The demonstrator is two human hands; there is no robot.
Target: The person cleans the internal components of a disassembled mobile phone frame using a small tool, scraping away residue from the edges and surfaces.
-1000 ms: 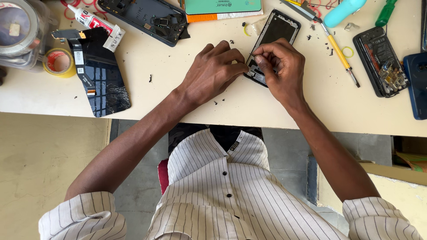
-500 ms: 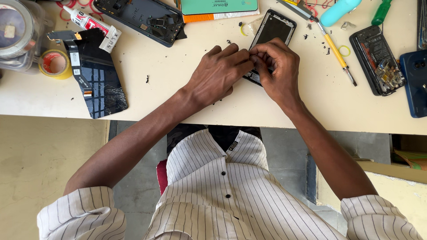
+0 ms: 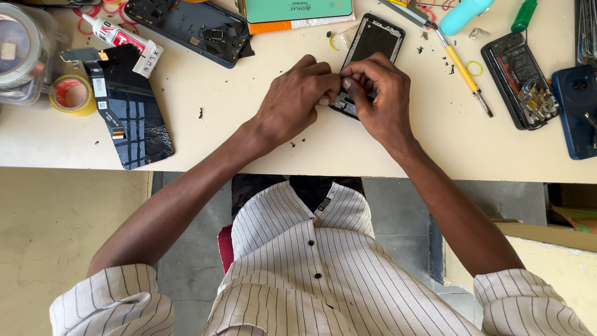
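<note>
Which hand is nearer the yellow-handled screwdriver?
Right. The right hand sits just beside the yellow-handled screwdriver, on the phone frame; the left hand lies beyond it, further from the tool.

Both hands meet at the near end of a black rectangular phone frame (image 3: 372, 43) lying on the cream tabletop (image 3: 249, 134). Left hand (image 3: 293, 99) and right hand (image 3: 380, 93) pinch its lower edge, fingertips touching. Cracked dark screen panel (image 3: 134, 121) lies well left; yellow-handled screwdriver (image 3: 463, 71) just right.
</note>
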